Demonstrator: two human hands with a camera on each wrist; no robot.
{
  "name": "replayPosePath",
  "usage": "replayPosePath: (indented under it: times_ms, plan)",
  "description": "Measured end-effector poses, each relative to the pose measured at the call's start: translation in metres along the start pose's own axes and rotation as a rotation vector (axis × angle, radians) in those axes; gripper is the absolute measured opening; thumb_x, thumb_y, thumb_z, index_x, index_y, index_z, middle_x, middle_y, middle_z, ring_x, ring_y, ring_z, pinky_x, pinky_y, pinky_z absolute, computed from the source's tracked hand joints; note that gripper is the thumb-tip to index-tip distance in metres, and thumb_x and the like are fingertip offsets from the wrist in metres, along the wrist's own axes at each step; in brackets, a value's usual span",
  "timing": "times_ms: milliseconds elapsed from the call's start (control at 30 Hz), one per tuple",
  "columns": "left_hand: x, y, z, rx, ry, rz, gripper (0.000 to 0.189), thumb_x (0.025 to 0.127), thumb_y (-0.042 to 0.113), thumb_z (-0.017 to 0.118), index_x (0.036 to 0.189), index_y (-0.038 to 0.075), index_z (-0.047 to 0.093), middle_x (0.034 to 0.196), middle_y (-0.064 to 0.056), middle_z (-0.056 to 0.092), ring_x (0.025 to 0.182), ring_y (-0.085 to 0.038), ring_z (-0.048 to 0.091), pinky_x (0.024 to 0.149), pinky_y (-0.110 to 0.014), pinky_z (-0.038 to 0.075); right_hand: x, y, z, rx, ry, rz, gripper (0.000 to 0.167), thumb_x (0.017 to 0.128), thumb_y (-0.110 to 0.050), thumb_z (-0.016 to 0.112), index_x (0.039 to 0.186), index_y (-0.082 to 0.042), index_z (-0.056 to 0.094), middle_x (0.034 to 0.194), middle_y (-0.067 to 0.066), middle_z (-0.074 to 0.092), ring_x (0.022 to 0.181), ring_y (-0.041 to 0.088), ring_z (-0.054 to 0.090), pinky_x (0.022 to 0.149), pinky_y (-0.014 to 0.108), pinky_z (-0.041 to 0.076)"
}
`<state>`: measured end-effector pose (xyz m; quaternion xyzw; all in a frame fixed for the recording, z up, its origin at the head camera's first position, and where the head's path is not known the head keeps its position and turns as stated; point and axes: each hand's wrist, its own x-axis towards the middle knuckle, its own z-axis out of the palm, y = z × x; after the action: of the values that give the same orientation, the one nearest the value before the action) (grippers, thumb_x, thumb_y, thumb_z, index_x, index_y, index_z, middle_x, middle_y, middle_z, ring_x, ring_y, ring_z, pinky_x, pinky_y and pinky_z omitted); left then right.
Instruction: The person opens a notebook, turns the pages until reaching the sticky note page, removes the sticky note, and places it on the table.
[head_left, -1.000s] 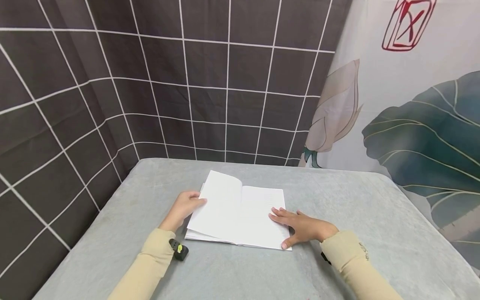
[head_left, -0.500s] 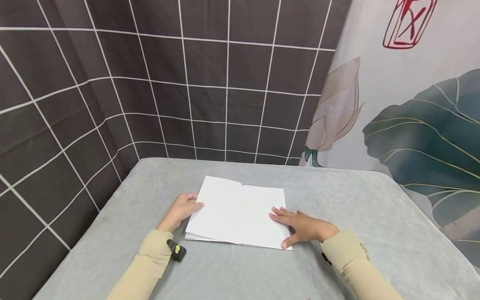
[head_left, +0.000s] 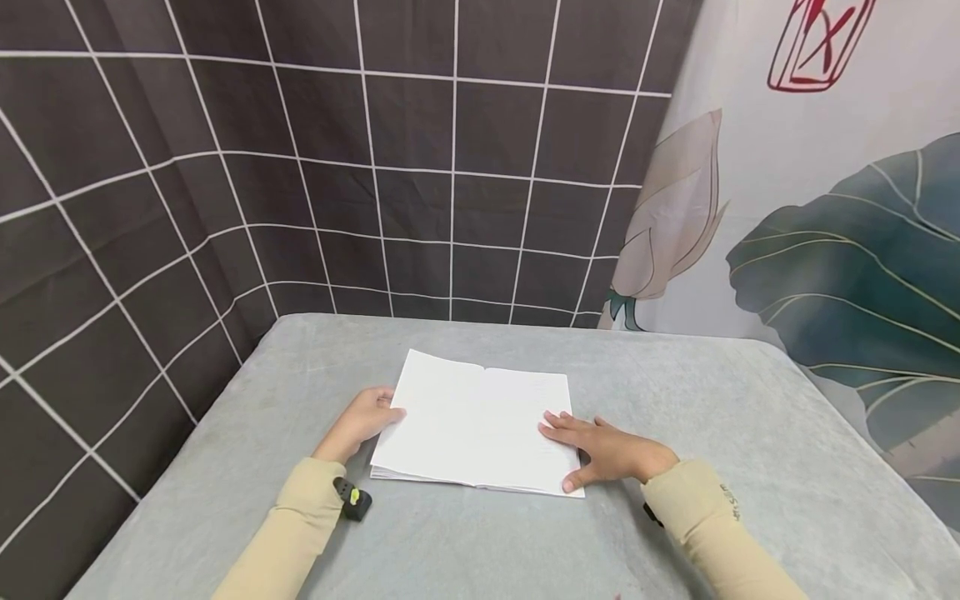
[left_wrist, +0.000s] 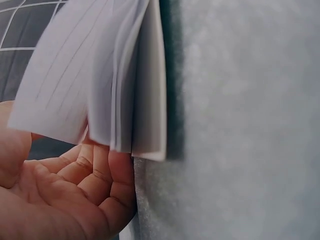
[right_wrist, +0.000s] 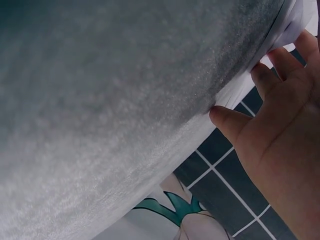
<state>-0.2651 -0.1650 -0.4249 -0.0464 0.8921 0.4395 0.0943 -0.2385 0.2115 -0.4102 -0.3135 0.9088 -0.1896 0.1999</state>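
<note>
Head view: at the left edge of the open book (head_left: 482,433), our left hand (head_left: 362,422) pinches its left-hand pages (head_left: 435,421), thumb on top and fingers underneath; how many are caught we cannot tell. The book lies on a grey table cover (head_left: 457,550), a white-gridded dark curtain (head_left: 405,192) behind it. On the book's right-hand page (head_left: 517,417) our right hand (head_left: 609,450) rests, fingers spread. Farther right of the book hangs a pale plant-printed cloth (head_left: 757,179).
</note>
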Motion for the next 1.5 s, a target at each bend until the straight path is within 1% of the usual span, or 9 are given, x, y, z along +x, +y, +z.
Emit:
replayPosePath:
  times_ms: [533, 667, 800, 967, 1100, 1233, 1300, 1400, 1500]
  plan:
    - [-0.001, 0.0, 0.0, 0.025, -0.015, -0.01, 0.051, 0.091, 0.017, 0.058, 0.133, -0.01, 0.045, 0.126, -0.03, 0.055, 0.119, -0.044, 0.052, 0.1, -0.056, 0.04, 0.001, 0.003, 0.002, 0.012, 0.026, 0.002, 0.084, 0.079, -0.046, 0.068, 0.148, -0.011, 0.036, 0.158, 0.014, 0.024, 0.145, 0.039, 0.021, 0.109, 0.069, 0.01]
    - [0.0, 0.0, 0.0, 0.019, -0.012, 0.001, 0.052, 0.091, 0.016, 0.058, 0.134, -0.01, 0.045, 0.126, -0.03, 0.055, 0.12, -0.044, 0.051, 0.101, -0.057, 0.039, 0.001, 0.003, 0.002, 0.003, 0.03, -0.003, 0.083, 0.08, -0.046, 0.067, 0.148, -0.01, 0.037, 0.158, 0.014, 0.025, 0.144, 0.039, 0.021, 0.108, 0.07, 0.01]
    - [0.0, 0.0, 0.0, 0.01, -0.007, 0.017, 0.051, 0.091, 0.016, 0.059, 0.133, -0.01, 0.045, 0.125, -0.029, 0.056, 0.119, -0.042, 0.052, 0.102, -0.056, 0.039, 0.002, 0.003, 0.002, -0.003, 0.032, -0.006, 0.082, 0.08, -0.045, 0.068, 0.147, -0.009, 0.037, 0.158, 0.014, 0.026, 0.144, 0.04, 0.022, 0.108, 0.07, 0.011]
    - [-0.001, 0.001, -0.001, -0.015, 0.0, 0.025, 0.049, 0.09, 0.015, 0.06, 0.131, -0.008, 0.048, 0.119, -0.026, 0.059, 0.112, -0.037, 0.057, 0.097, -0.051, 0.043, 0.002, 0.004, 0.002, -0.004, 0.029, -0.001, 0.082, 0.081, -0.046, 0.068, 0.147, -0.009, 0.037, 0.158, 0.014, 0.026, 0.144, 0.04, 0.022, 0.108, 0.07, 0.011]
    - [-0.003, 0.004, -0.002, -0.022, 0.017, 0.044, 0.047, 0.089, 0.014, 0.06, 0.13, -0.007, 0.05, 0.119, -0.026, 0.061, 0.111, -0.037, 0.058, 0.095, -0.049, 0.045, 0.003, 0.003, 0.002, -0.005, 0.029, -0.001, 0.081, 0.081, -0.045, 0.067, 0.147, -0.009, 0.037, 0.158, 0.014, 0.026, 0.144, 0.039, 0.023, 0.108, 0.07, 0.011]
    - [-0.005, 0.007, -0.003, 0.014, 0.05, 0.08, 0.044, 0.089, 0.013, 0.06, 0.127, -0.006, 0.052, 0.122, -0.026, 0.059, 0.116, -0.039, 0.056, 0.097, -0.049, 0.045, 0.002, 0.002, 0.001, -0.003, 0.03, 0.0, 0.08, 0.082, -0.045, 0.067, 0.147, -0.009, 0.038, 0.158, 0.014, 0.026, 0.144, 0.039, 0.023, 0.108, 0.07, 0.011]
    - [-0.006, 0.009, -0.002, 0.045, 0.075, 0.116, 0.042, 0.088, 0.013, 0.061, 0.125, -0.006, 0.054, 0.123, -0.026, 0.059, 0.116, -0.04, 0.056, 0.096, -0.049, 0.045, 0.002, 0.001, 0.001, 0.0, 0.029, -0.001, 0.08, 0.082, -0.045, 0.067, 0.147, -0.009, 0.038, 0.158, 0.014, 0.026, 0.144, 0.039, 0.023, 0.108, 0.07, 0.011]
    - [-0.008, 0.014, 0.001, 0.086, 0.113, 0.196, 0.039, 0.087, 0.011, 0.061, 0.122, -0.006, 0.056, 0.118, -0.026, 0.061, 0.111, -0.04, 0.058, 0.093, -0.049, 0.047, 0.001, 0.001, 0.001, -0.002, 0.029, -0.002, 0.08, 0.082, -0.045, 0.067, 0.147, -0.009, 0.038, 0.157, 0.014, 0.026, 0.144, 0.04, 0.023, 0.108, 0.07, 0.011]
    - [-0.012, 0.02, 0.005, 0.094, 0.134, 0.281, 0.038, 0.086, 0.008, 0.062, 0.121, -0.005, 0.057, 0.112, -0.025, 0.064, 0.105, -0.04, 0.059, 0.091, -0.049, 0.047, 0.001, 0.0, 0.001, -0.003, 0.031, 0.0, 0.079, 0.082, -0.045, 0.067, 0.147, -0.009, 0.038, 0.157, 0.014, 0.026, 0.144, 0.039, 0.023, 0.108, 0.07, 0.011]
